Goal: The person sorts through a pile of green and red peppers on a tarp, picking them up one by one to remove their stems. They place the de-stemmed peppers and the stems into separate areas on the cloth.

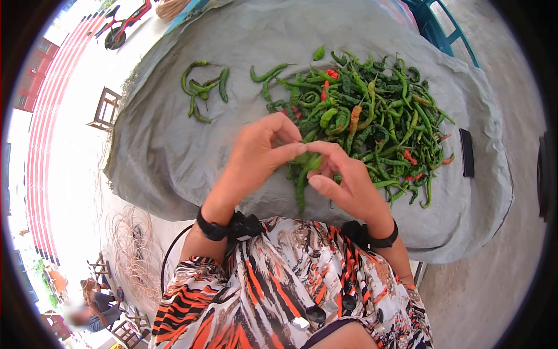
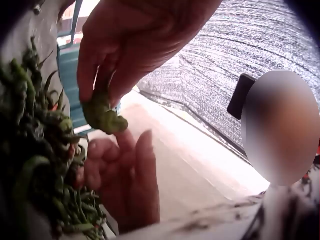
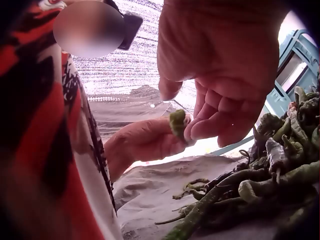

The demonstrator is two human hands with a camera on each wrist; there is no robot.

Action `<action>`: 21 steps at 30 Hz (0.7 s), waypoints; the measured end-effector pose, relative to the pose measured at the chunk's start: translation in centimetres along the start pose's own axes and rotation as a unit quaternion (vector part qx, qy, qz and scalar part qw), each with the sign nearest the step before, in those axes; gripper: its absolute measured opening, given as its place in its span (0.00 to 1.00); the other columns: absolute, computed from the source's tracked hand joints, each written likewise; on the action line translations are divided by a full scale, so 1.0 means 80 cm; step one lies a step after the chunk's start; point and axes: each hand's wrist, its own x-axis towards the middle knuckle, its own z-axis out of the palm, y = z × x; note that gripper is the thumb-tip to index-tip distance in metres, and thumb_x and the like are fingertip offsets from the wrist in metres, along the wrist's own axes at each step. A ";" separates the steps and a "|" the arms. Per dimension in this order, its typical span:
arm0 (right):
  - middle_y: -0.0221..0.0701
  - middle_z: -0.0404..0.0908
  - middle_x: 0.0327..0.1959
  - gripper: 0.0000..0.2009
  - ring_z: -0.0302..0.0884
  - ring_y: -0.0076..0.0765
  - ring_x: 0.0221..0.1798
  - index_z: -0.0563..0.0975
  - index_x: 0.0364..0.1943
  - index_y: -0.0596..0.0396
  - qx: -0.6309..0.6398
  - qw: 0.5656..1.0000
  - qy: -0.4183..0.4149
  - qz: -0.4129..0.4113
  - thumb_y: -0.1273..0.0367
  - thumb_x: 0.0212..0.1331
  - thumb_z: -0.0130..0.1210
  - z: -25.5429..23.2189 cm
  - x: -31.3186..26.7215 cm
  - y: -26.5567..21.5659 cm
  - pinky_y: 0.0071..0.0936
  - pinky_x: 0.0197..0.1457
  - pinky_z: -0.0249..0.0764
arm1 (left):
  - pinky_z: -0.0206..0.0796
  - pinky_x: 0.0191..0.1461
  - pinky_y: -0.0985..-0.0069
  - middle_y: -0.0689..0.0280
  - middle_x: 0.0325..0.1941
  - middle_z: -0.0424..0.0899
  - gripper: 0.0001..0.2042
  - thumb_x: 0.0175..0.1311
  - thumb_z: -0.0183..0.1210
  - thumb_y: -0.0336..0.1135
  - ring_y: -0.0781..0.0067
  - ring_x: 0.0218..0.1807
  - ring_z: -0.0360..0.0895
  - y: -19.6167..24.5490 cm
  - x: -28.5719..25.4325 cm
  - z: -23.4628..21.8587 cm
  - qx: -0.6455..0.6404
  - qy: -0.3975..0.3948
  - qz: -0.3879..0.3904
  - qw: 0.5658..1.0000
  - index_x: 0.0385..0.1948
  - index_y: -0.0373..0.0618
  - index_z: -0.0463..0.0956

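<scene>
Over the near edge of the cloth-covered table, my left hand pinches a curled green chili pepper between thumb and fingertips. That pepper bends under the left fingertips in the left wrist view. My right hand is close beside it, index fingertip right at the pepper and thumb held apart. In the right wrist view, the right hand's fingers are loosely bent. A large heap of chili peppers, mostly green with some red, lies just beyond the hands.
A few green chilies form a small separate group at the far left of the grey cloth. A dark phone-like object lies on the right. A teal plastic chair stands behind. A person sits at lower left.
</scene>
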 end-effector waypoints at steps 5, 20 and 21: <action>0.33 0.79 0.30 0.17 0.75 0.24 0.26 0.73 0.53 0.53 -0.083 0.994 0.054 0.045 0.67 0.60 0.59 -0.004 -0.002 -0.001 0.24 0.31 0.71 | 0.67 0.36 0.84 0.70 0.33 0.80 0.06 0.64 0.60 0.29 0.84 0.34 0.75 -0.019 0.013 0.013 -0.116 -0.003 -0.045 0.992 0.37 0.40 0.73; 0.27 0.79 0.38 0.19 0.69 0.16 0.27 0.72 0.58 0.56 0.012 0.992 0.114 0.049 0.74 0.62 0.55 0.000 0.003 0.017 0.17 0.32 0.67 | 0.61 0.60 0.63 0.52 0.54 0.75 0.35 0.49 0.69 0.46 0.55 0.58 0.69 -0.103 0.136 -0.042 0.376 0.234 0.043 0.896 0.60 0.41 0.68; 0.27 0.79 0.38 0.19 0.69 0.16 0.27 0.72 0.58 0.56 0.010 0.992 0.109 0.054 0.74 0.62 0.55 0.000 0.003 0.017 0.17 0.32 0.67 | 0.57 0.65 0.60 0.49 0.56 0.74 0.39 0.46 0.70 0.47 0.49 0.61 0.67 -0.100 0.143 -0.039 0.427 0.242 0.065 0.869 0.62 0.42 0.66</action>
